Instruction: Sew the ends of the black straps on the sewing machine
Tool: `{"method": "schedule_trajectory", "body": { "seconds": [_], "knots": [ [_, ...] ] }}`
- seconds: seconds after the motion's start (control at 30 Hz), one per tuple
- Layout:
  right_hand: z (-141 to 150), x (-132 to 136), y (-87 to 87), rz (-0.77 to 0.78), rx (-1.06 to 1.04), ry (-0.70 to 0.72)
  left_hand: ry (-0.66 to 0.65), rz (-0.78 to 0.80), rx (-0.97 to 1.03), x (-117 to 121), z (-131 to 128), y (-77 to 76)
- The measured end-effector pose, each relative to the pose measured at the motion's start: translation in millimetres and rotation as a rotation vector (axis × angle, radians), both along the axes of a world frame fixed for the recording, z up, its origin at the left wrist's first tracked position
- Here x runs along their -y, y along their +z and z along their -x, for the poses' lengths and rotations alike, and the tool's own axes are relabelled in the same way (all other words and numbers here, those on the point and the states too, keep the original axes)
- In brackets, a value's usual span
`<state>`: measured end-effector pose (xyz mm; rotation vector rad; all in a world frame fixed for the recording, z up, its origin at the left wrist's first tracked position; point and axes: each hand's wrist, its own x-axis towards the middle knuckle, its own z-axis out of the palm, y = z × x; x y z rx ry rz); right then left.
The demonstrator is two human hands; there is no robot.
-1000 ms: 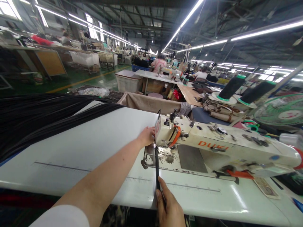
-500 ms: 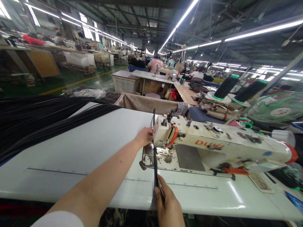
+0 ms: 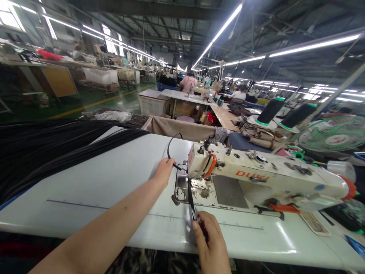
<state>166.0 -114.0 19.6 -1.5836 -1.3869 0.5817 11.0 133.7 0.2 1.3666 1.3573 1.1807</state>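
My left hand [image 3: 164, 171] is closed on a narrow black strip [image 3: 170, 146], left of the sewing machine [image 3: 242, 171]. Behind that hand the strip's far end curls up in a loop. From the fingers it runs to the needle area, then down toward the table's front edge. My right hand [image 3: 212, 239] is closed around what looks like small scissors [image 3: 196, 216], with shiny blades and a dark handle partly hidden by the fingers. Those blades meet the near end of the strip; whether the right fingers also pinch it I cannot tell.
A big bundle of black strips [image 3: 57, 152] covers the left of the white table [image 3: 122, 175]. Beyond the table stands a cloth-lined bin [image 3: 176, 127]. Thread cones [image 3: 270, 110] and a green fan [image 3: 336, 133] are at right. A person in pink [image 3: 188, 82] sits farther back.
My left hand has moved left, away from the machine head, drawing the strip into a bend. My right hand has shifted slightly right, and the scissors' blades now show more clearly.
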Motion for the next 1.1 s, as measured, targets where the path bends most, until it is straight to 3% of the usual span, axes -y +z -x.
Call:
{"method": "schedule_trajectory", "body": {
  "seconds": [0.2,0.3,0.43,0.73,0.93,1.1],
  "knots": [
    [27,-26,18.2,0.296,-0.433,0.248,0.008,0.026,0.406,56,28,13.5],
    [36,-42,19.1,0.342,-0.612,0.260,0.007,0.012,0.486,83,44,18.2],
    [46,-62,18.9,0.391,-0.701,0.255,0.019,0.019,0.540,114,65,14.9],
    [71,-92,16.8,0.431,-0.738,0.360,0.024,0.014,0.414,157,93,11.6],
    [80,-93,19.2,0.399,-0.644,0.421,0.039,0.015,0.391,171,102,13.9],
    [72,-83,23.5,0.305,-0.480,0.373,0.097,0.029,0.314,176,115,17.6]
  ]
}}
